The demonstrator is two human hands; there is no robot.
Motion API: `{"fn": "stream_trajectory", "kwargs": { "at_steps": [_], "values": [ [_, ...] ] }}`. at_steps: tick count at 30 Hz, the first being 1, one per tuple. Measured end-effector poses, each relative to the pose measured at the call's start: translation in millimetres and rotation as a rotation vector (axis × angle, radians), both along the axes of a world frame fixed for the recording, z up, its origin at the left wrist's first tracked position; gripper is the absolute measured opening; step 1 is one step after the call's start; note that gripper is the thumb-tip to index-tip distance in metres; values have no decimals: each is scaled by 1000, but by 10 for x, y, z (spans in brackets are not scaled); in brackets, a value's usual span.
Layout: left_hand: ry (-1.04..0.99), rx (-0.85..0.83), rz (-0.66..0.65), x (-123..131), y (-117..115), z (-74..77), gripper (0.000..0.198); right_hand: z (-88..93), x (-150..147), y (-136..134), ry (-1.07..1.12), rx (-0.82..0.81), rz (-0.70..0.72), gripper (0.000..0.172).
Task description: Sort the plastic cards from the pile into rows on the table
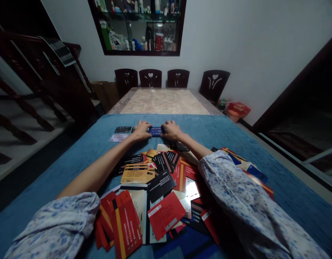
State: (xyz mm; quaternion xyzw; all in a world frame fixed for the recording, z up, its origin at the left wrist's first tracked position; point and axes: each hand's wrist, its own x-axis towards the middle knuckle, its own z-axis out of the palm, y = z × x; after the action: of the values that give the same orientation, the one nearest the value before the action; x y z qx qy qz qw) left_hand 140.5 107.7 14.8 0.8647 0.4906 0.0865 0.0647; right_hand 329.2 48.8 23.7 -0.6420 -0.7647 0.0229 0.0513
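Note:
Both arms reach forward over a blue cloth. A dark blue card [156,131] lies between my two hands, its printed side up. My left hand [141,131] grips its left edge with thumb and fingers. At the right edge, my right hand [171,130] pinches the same card. Just left of my left hand are a black card [123,129] and a pale card [118,137] below it. Part of another dark card shows beside my left fingers. Nearer to me spreads a loose heap of cards, among them a red card [167,214], a yellow card [138,174] and a black card [160,185].
The blue cloth [74,158] covers the near part of the table; the patterned tabletop [166,100] shows beyond. More cards [256,172] lie beyond my right sleeve. Several dark chairs [151,78] stand at the far end. A cardboard box [105,94] sits at the left, a red bag [238,109] at the right.

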Motion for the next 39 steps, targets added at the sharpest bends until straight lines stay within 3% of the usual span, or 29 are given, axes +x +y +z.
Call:
{"fn": "stream_trajectory", "kwargs": {
  "at_steps": [17,23,29,39],
  "values": [
    [61,-65,45,96,335,-44,55,-110,60,259,38,-55,-32,49],
    [112,-71,46,117,299,-37,50,-130,63,282,67,-49,-46,51],
    [75,-52,23,148,193,-34,63,-145,56,248,74,-37,-52,48],
    [74,-8,-3,169,146,-65,55,-147,21,246,79,-47,-78,47]
  ]
}}
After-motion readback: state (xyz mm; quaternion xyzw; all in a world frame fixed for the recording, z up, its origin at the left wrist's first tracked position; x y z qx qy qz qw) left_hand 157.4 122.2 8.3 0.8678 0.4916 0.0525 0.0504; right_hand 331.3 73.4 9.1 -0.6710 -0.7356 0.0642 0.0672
